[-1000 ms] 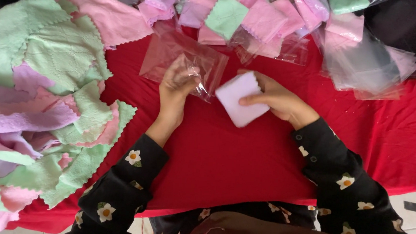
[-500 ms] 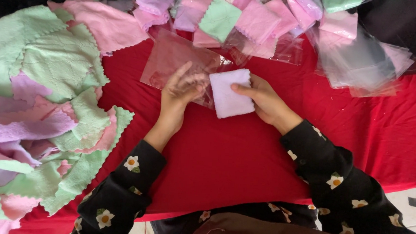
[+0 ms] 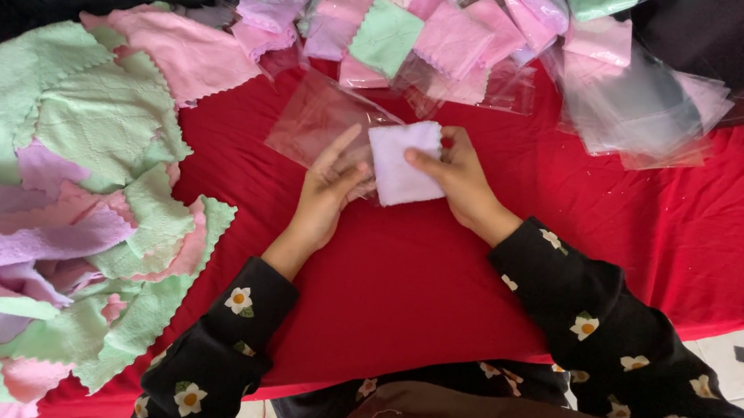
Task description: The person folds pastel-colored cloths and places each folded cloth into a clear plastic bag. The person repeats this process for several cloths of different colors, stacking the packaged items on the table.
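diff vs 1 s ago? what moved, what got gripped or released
The right hand has carried the folded pale cloth leftward, up to the mouth of the clear plastic bag. The left hand has shifted from gripping the bag's edge to lying flatter, fingers spread against it. Nothing was released. The red table cover, the loose cloth pile and the bagged cloths lie as before.

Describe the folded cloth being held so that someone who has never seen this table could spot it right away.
On the red tablecloth, look at the middle, between the left hand and right hand. The folded cloth sits there, its edge at a clear plastic bag. It is pale lilac, folded square and unbagged, unlike the loose cloths heaped left.
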